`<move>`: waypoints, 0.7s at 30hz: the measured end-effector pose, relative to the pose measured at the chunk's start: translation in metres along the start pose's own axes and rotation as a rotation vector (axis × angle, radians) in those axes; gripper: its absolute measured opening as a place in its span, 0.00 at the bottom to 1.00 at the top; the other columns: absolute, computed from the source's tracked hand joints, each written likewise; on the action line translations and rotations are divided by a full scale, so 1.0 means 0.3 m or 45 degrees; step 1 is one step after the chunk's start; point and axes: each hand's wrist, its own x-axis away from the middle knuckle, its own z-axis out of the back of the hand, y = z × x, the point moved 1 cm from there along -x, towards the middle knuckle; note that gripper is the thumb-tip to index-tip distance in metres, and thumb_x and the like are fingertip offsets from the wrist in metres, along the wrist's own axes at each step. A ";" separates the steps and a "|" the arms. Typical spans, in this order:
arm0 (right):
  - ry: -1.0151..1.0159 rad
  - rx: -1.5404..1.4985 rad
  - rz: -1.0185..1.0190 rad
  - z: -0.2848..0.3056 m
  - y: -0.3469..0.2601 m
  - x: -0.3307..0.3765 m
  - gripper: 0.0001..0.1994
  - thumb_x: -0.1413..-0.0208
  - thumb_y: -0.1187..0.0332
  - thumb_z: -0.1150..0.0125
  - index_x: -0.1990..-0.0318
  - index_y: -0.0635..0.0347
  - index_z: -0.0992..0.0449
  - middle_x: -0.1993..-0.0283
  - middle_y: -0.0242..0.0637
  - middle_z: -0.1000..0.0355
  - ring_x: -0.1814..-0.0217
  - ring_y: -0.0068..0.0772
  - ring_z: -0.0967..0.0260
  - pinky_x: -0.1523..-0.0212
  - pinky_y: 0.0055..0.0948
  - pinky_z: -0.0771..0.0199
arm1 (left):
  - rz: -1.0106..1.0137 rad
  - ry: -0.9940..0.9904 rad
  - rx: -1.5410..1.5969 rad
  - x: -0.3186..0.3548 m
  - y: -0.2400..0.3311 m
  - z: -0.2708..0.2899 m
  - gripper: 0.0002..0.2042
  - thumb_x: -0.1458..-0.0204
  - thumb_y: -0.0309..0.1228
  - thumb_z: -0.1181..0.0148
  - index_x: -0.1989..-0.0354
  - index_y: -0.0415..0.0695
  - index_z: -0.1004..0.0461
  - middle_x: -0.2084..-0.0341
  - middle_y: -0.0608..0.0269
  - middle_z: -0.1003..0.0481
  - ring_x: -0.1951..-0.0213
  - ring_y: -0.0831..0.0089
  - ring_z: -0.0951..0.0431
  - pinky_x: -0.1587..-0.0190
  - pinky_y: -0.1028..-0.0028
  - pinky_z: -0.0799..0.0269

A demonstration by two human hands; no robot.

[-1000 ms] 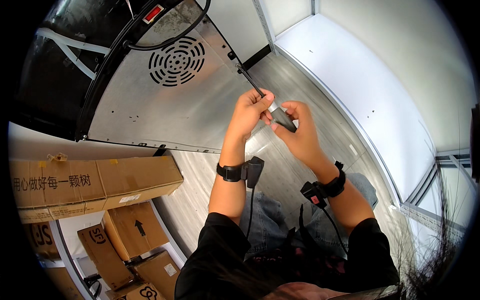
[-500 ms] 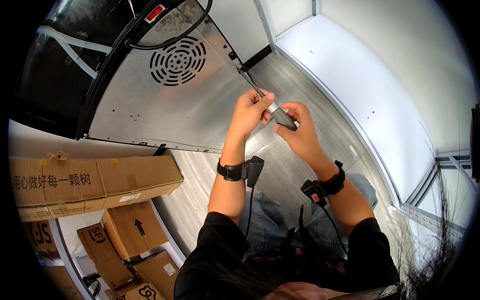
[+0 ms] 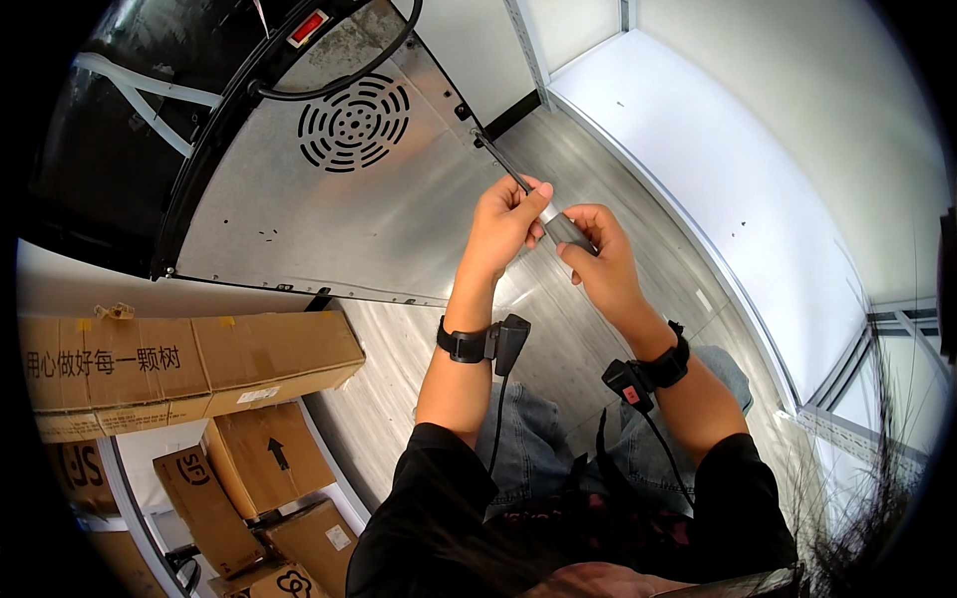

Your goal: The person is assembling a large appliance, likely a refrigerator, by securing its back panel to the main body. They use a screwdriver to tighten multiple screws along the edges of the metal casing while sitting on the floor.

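A screwdriver (image 3: pixel 567 233) with a grey handle, a silver collar and a long thin shaft slants up and left. Its tip meets the right edge of a bare metal panel (image 3: pixel 329 224), near a small fitting; the exact contact is too small to tell. My left hand (image 3: pixel 501 224) pinches the screwdriver around its collar and lower shaft. My right hand (image 3: pixel 606 261) is closed on the handle's rear end, thumb on the near side and fingers curled over the far side. The panel belongs to a black-framed machine and has round vent slots.
A black cable (image 3: pixel 349 88) loops across the machine's top beside a red switch (image 3: pixel 308 27). A long cardboard box (image 3: pixel 269 354) lies at the left, with several cartons (image 3: pixel 274 453) below it. On the right stands a white shelf (image 3: pixel 718 189) with a metal frame.
My right hand's fingers have closed in from a loose, spread hold to a firmer grip on the handle. Both hands have shifted very slightly right, and the screwdriver's angle has changed a little.
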 end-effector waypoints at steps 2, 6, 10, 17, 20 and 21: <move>-0.011 -0.037 -0.002 0.000 -0.001 -0.002 0.19 0.55 0.76 0.40 0.52 0.63 0.33 0.59 0.36 0.35 0.68 0.18 0.37 0.78 0.17 0.37 | -0.001 0.015 0.004 0.000 0.002 -0.004 0.10 0.47 0.35 0.40 0.67 0.40 0.30 0.83 0.71 0.33 0.84 0.83 0.32 0.84 0.82 0.39; -0.025 -0.070 -0.018 0.003 0.000 -0.006 0.19 0.53 0.75 0.41 0.52 0.64 0.34 0.60 0.37 0.34 0.72 0.17 0.38 0.82 0.17 0.37 | 0.001 0.035 0.003 0.000 0.006 -0.008 0.10 0.47 0.35 0.40 0.67 0.41 0.30 0.84 0.72 0.33 0.85 0.83 0.33 0.84 0.83 0.41; -0.060 -0.155 -0.080 0.003 -0.013 -0.005 0.18 0.52 0.75 0.42 0.52 0.67 0.34 0.62 0.38 0.33 0.74 0.17 0.37 0.81 0.17 0.37 | 0.006 0.066 0.014 -0.005 -0.006 0.002 0.10 0.47 0.36 0.40 0.68 0.42 0.30 0.86 0.72 0.34 0.86 0.83 0.35 0.86 0.83 0.44; -0.115 -0.274 -0.151 0.008 -0.034 -0.001 0.17 0.49 0.74 0.44 0.52 0.69 0.34 0.63 0.39 0.32 0.73 0.21 0.34 0.82 0.19 0.35 | 0.014 0.101 -0.002 0.006 0.023 -0.012 0.12 0.49 0.38 0.38 0.72 0.43 0.31 0.87 0.73 0.35 0.87 0.85 0.37 0.87 0.84 0.46; -0.159 -0.344 -0.196 0.007 -0.065 0.003 0.16 0.48 0.73 0.45 0.52 0.70 0.35 0.63 0.39 0.32 0.71 0.24 0.31 0.82 0.20 0.35 | -0.011 0.141 0.008 0.004 0.019 -0.013 0.13 0.49 0.38 0.37 0.73 0.43 0.31 0.88 0.75 0.37 0.88 0.86 0.40 0.86 0.84 0.49; -0.180 -0.370 -0.212 0.007 -0.071 0.003 0.16 0.47 0.73 0.46 0.51 0.70 0.35 0.63 0.39 0.32 0.70 0.25 0.30 0.82 0.21 0.34 | -0.026 0.156 0.012 0.003 0.017 -0.012 0.13 0.49 0.38 0.37 0.74 0.43 0.31 0.88 0.76 0.37 0.88 0.87 0.41 0.86 0.84 0.49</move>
